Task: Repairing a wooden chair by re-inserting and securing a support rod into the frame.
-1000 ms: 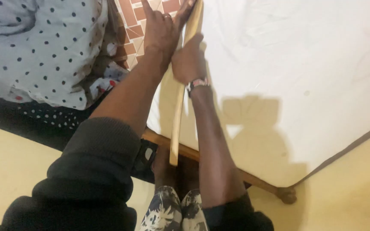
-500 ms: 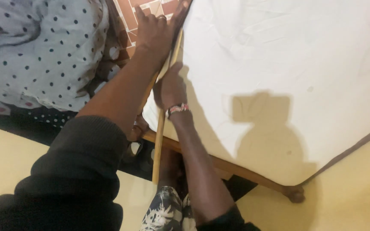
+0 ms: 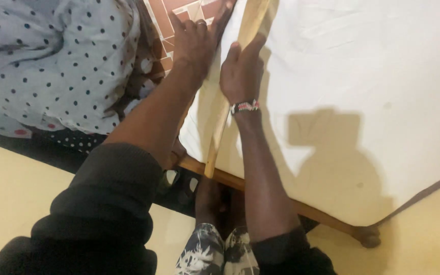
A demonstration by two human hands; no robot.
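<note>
- The right hand [image 3: 241, 71] is clenched around a long wooden stick [image 3: 230, 97], which lies slanted along the edge of the white-sheeted mattress [image 3: 362, 91], its lower end down near the wooden bed frame [image 3: 281, 201] and its upper end running out of the top of the view.
- The left hand [image 3: 195, 43] grasps nothing; it lies flat, fingers spread, pressed at the mattress edge just beside the stick, a ring on one finger.
- A beaded wristband [image 3: 244, 106] sits on the right wrist. To the left lies a polka-dot fabric [image 3: 52, 61], with a patterned brick-red surface [image 3: 171, 20] showing between it and the mattress.
- What could go wrong, to my eye: the stick is held by one hand only, well above its middle, so the lower end could swing off the frame or slip from the sheet. The flat left hand sits so close to the stick that its fingers could get pinched between wood and mattress.
- Against the frame half a second back, the right hand has moved up the stick toward the left hand, and the stick itself has shifted upward along the mattress edge; its lower end no longer hangs below the frame.
</note>
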